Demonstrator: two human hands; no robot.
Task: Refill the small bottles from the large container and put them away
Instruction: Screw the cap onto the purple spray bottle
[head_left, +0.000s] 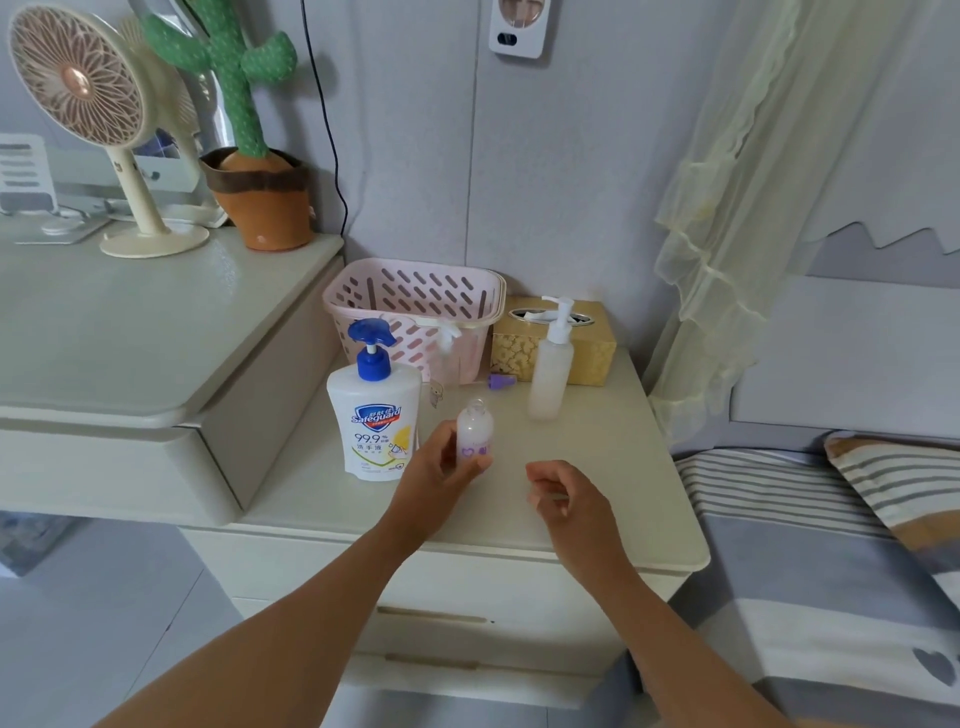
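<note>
Cream bench (623, 467), set between a higher desk (130, 322) and a striped bed (779, 519): my left hand (441, 467) holds a small uncapped bottle (474, 431) upright, fingers (445, 434) and thumb wrapped round its lower half, just right of the large Safeguard pump container (374, 415). My right hand (563, 499) hovers nearby with its fingers curled; I cannot tell whether they pinch anything. Behind stand a taller white pump bottle (550, 374), a purple cap (501, 382) lying on its side, a pink basket (415, 291) and a yellow tissue box (592, 353).
</note>
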